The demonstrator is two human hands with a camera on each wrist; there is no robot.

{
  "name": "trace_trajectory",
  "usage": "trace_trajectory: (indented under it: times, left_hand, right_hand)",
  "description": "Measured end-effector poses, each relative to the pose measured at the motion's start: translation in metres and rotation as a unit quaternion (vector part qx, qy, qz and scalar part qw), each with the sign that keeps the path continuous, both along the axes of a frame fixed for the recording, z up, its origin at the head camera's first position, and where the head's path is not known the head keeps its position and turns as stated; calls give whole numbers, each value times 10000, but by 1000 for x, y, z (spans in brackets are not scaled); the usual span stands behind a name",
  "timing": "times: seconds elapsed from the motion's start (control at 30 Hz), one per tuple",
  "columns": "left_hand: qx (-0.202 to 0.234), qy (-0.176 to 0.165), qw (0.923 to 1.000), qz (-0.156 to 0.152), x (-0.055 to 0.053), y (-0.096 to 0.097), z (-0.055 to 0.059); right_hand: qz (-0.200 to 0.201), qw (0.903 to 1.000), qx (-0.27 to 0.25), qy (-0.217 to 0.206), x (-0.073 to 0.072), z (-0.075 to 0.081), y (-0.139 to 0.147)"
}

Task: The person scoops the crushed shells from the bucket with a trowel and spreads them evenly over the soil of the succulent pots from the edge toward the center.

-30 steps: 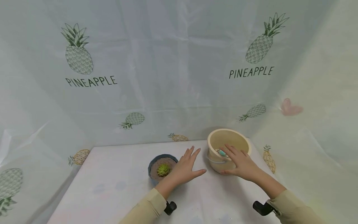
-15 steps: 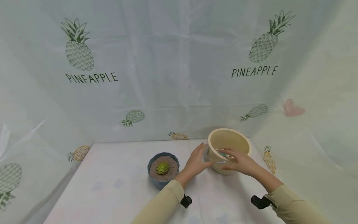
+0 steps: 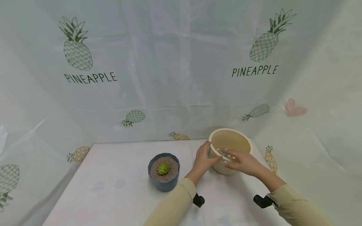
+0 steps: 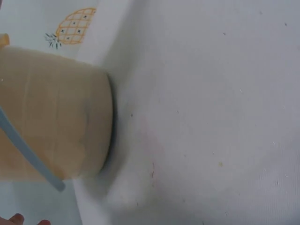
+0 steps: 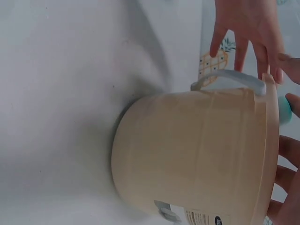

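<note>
In the head view, a cream bucket (image 3: 225,168) stands upright at the back right, with a pale handle (image 5: 234,78) hanging at its side. Inside show small mixed pieces and a teal item (image 3: 224,154); its kind is unclear. My left hand (image 3: 202,161) is at the bucket's left, fingers fairly straight and thumb at the rim. My right hand (image 3: 244,162) hovers over the front rim, fingers spread and partly inside. The right wrist view shows one fingertip close to the teal item (image 5: 284,110); whether it touches cannot be told. The rim hides the lower contents.
A blue-grey pot (image 3: 165,185) with a green succulent (image 3: 163,168) in brown soil stands left of the bucket. The white-covered table (image 3: 118,175) is backed by a pineapple-print curtain (image 3: 164,69).
My left hand has moved right, from over the pot to the bucket's left rim. My right hand has lowered slightly and drawn in toward the bucket's near rim.
</note>
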State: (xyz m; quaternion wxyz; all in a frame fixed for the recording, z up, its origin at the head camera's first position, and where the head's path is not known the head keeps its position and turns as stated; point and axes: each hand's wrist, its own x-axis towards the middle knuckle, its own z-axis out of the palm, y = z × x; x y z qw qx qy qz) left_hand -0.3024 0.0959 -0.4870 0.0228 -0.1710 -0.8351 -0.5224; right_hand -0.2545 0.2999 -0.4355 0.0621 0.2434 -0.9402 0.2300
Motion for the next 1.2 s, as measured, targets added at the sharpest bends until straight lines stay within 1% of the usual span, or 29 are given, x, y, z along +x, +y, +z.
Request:
trace_trajectory:
  times: [0.1,0.2,0.33,0.4,0.47,0.63,0.8,0.9,1.03,1.13,1.2]
  left_hand:
    - [205,-154,9995,175,0,6,0]
    - [450,-387,9976,346,1,11,0]
    - [836,-744,9927,459,4,17,1]
    - [946,-816,9910,484,5,18,2]
    - [969,-810,9906,529,5,19,2]
    - [1026,-799,9894,646,6,19,3]
    - [1056,-908,9877,706,6,20,3]
    - [1049,-1064,9860,740,6,20,3]
    - [1069,-1164,9844,775,6,20,3]
    - [1103,-1175,9839,775,6,20,2]
    - [1092,-1163,9841,775,6,20,2]
  right_hand:
    - [-31,9999,-26,138,-2,0,3]
    - [-143,9997,-80,195,-4,-1,6]
    - [-455,9985,-136,273,-6,-1,11]
    - [-629,9974,-209,293,-8,-1,14]
    - [-785,9958,-344,307,-11,0,16]
    - [-1007,9914,-660,513,-21,1,20]
    - [-1279,9866,-808,620,-27,1,28]
    - [-1454,9828,-963,604,-27,4,33]
    - [-1619,9784,-1164,543,-23,12,38]
    - [-1567,9777,-1316,466,-21,19,40]
    - [-1461,9782,-1441,334,-19,24,41]
